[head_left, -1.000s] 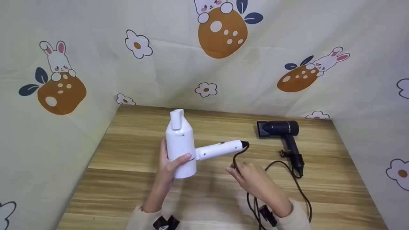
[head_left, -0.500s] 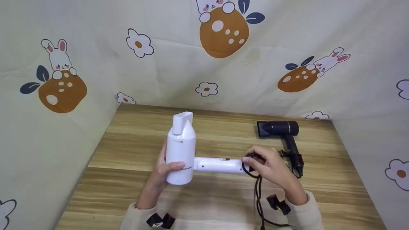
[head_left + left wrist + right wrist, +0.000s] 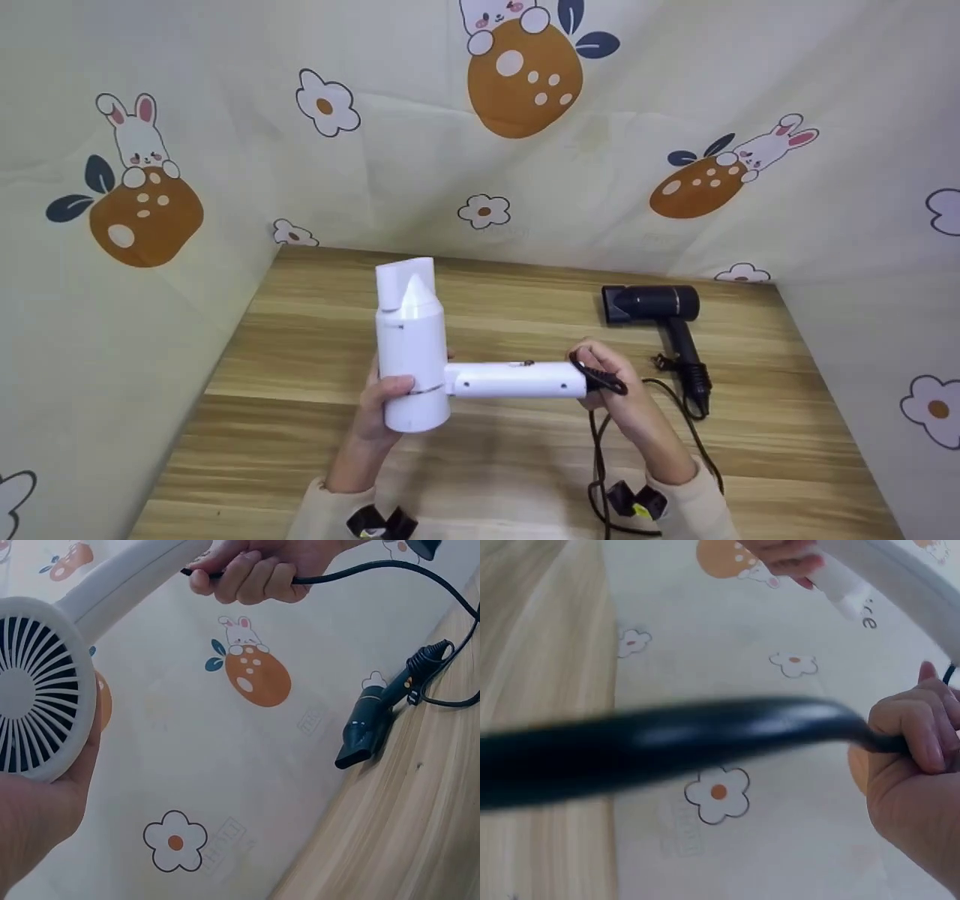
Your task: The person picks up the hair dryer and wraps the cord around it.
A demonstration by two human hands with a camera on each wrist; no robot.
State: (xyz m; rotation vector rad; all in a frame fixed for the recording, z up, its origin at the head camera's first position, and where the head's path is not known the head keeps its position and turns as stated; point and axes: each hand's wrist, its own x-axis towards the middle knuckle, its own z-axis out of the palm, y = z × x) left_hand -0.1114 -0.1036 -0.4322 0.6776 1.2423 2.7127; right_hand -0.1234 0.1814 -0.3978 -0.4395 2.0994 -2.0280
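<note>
Held up over the table is a white hair dryer (image 3: 412,352) with a flat nozzle (image 3: 405,283) pointing away from me. My left hand (image 3: 377,405) grips its barrel, thumb across the top near the back. In the left wrist view the slatted rear grille (image 3: 30,690) faces the camera. The handle (image 3: 517,379) stretches right to my right hand (image 3: 631,401), whose fingers curl around the black cord (image 3: 765,724) at the handle's end. A small loop of cord (image 3: 606,379) lies against that end, and the rest hangs below the hand.
A black hair dryer (image 3: 651,303) lies at the back right of the wooden table (image 3: 300,337), its own cord wrapped around the handle (image 3: 694,379). Patterned cloth (image 3: 405,165) encloses the back and sides. Loose cord (image 3: 697,435) trails along the right forearm.
My right hand has risen from below the cord to the handle's end and gathered the cord there. The white dryer's handle has swung from tilted upward to nearly level.
</note>
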